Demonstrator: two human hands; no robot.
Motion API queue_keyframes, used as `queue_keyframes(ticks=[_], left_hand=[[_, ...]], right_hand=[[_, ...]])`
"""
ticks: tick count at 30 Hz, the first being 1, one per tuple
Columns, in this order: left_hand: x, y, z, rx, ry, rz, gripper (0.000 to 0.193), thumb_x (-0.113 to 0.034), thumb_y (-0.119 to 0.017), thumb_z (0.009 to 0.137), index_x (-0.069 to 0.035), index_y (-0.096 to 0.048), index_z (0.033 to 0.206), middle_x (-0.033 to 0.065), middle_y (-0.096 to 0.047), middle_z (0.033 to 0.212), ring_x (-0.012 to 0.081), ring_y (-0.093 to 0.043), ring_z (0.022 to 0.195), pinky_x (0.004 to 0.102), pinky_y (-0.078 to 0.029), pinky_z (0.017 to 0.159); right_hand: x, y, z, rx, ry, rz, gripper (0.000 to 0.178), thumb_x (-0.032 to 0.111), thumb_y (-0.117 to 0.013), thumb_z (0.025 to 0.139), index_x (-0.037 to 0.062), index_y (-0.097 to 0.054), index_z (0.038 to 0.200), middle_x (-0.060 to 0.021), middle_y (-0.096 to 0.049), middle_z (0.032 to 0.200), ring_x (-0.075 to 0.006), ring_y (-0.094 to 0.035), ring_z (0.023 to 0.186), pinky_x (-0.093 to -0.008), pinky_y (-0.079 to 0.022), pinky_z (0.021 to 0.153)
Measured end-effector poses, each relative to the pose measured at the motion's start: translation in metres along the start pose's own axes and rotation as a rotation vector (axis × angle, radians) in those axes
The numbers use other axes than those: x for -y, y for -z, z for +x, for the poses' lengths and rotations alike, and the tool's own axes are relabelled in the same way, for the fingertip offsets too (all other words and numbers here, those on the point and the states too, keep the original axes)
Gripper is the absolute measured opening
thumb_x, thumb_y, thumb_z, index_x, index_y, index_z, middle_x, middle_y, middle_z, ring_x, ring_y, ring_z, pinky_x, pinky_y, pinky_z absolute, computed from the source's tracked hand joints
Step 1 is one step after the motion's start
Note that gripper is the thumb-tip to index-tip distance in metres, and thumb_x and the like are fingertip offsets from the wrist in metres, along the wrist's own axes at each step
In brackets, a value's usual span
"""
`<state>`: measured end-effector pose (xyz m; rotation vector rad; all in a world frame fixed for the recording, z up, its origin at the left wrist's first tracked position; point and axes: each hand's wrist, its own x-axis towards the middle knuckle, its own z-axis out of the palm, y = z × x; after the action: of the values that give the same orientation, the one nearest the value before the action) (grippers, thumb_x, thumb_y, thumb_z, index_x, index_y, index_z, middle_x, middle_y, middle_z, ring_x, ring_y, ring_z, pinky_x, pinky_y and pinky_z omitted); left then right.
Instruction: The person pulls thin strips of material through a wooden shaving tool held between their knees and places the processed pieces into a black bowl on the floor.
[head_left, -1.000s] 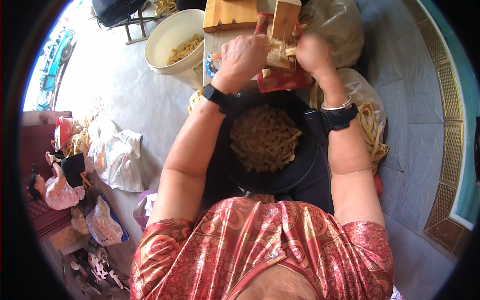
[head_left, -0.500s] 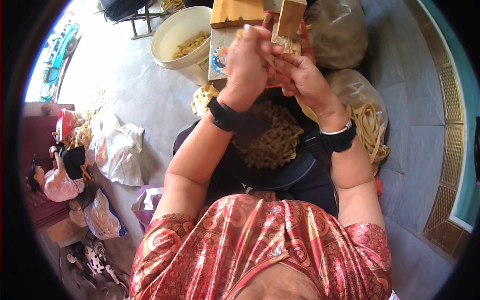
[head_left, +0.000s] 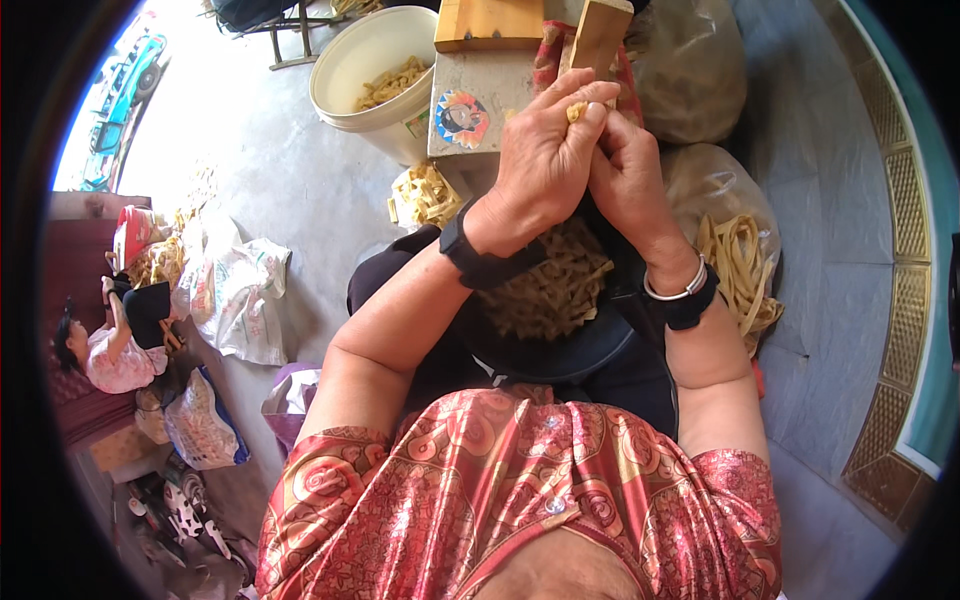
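Note:
My left hand [head_left: 545, 160] is closed in front of the bench, with a small yellow knotted strip [head_left: 576, 112] pinched between thumb and fingers. Pressed up against it on the right is my right hand [head_left: 630, 180], its fingers curled in; what they hold is hidden. Below both hands, between my knees, a dark basin [head_left: 590, 345] holds a heap of short tan pieces [head_left: 550, 290]. Just beyond my fingertips an upright wooden block [head_left: 600, 35] stands on the bench beside red cloth.
A white bucket [head_left: 325, 85] with tan pieces stands far left of the bench [head_left: 485, 75]. Long tan strips [head_left: 738, 265] spill from a clear bag on the right. Yellow pieces [head_left: 428, 195] lie by the bench. Another person [head_left: 120, 355] sits at left near white bags [head_left: 245, 300].
My hands have come together and moved slightly right and toward me. The left hand has turned, so the yellow knotted strip shows at its thumb. The right fingers have curled in.

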<state>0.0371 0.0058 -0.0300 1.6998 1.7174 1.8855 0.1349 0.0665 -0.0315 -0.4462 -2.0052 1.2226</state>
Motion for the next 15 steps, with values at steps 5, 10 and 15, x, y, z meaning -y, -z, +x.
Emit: queue_keyframes(ticks=[5,10,15], left_hand=[[0.006,0.01,0.009,0.181,0.652,-0.352,0.036,0.0,-0.048,0.069,0.005,-0.059,0.103,0.0066,-0.06,0.09,0.0113,-0.055,0.076,0.0216,-0.043,0.068],[0.003,0.009,0.005,0.027,0.042,0.402,0.022,0.003,-0.05,0.063,-0.002,-0.062,0.081,0.0089,-0.062,0.09,0.019,-0.059,0.071,0.0252,-0.044,0.063],[0.001,0.014,0.006,0.072,-0.158,0.204,0.008,0.003,-0.048,0.065,-0.002,-0.055,0.065,0.0116,-0.06,0.071,0.0192,-0.057,0.056,0.0274,-0.042,0.05]], right_hand=[[-0.002,0.007,0.004,-0.019,-0.313,0.213,0.023,0.018,-0.05,0.087,-0.0012,-0.057,0.078,0.0009,-0.052,0.056,-0.0081,-0.045,0.046,-0.0242,-0.036,0.043],[-0.002,0.019,0.005,0.085,-0.762,0.886,0.025,0.021,-0.048,0.086,0.0049,-0.051,0.066,0.0063,-0.034,0.048,-0.0056,-0.026,0.039,-0.0217,-0.022,0.037],[-0.004,0.03,0.008,0.301,-0.838,1.037,0.017,0.018,-0.053,0.081,0.0084,-0.051,0.067,0.0077,-0.03,0.048,-0.0041,-0.022,0.039,-0.0199,-0.019,0.037]])
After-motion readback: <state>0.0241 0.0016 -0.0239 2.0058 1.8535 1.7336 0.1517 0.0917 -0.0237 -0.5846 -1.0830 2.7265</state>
